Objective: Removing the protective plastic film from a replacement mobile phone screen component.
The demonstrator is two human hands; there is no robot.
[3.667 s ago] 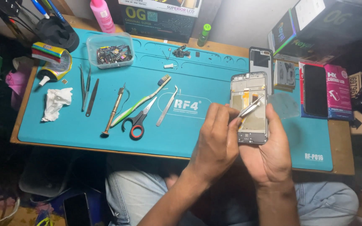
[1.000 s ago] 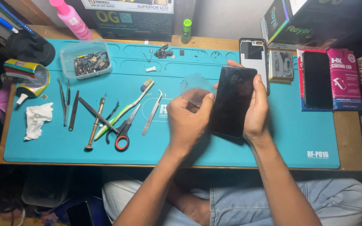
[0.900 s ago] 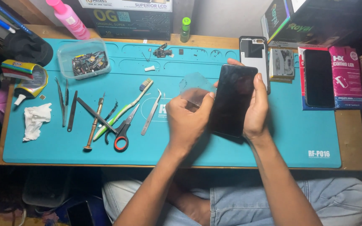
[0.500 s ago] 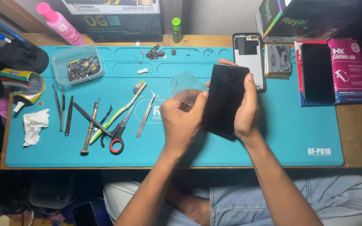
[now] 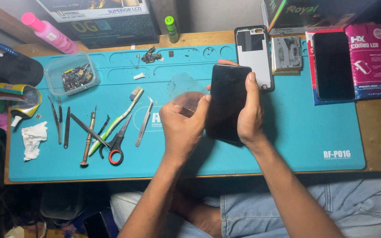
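Phone (image 5: 226,103): dark, gripped by right hand (image 5: 248,115) above teal mat (image 5: 287,132). Left hand (image 5: 182,128) pinches clear film (image 5: 185,90) beside it. Scissors (image 5: 114,147) nearby.

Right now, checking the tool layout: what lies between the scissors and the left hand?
In the head view, metal tweezers lie between the scissors and left hand.

Scissors (image 5: 114,147), toothbrush (image 5: 116,120), tweezers (image 5: 144,122), parts box (image 5: 72,78) on teal mat (image 5: 287,132)
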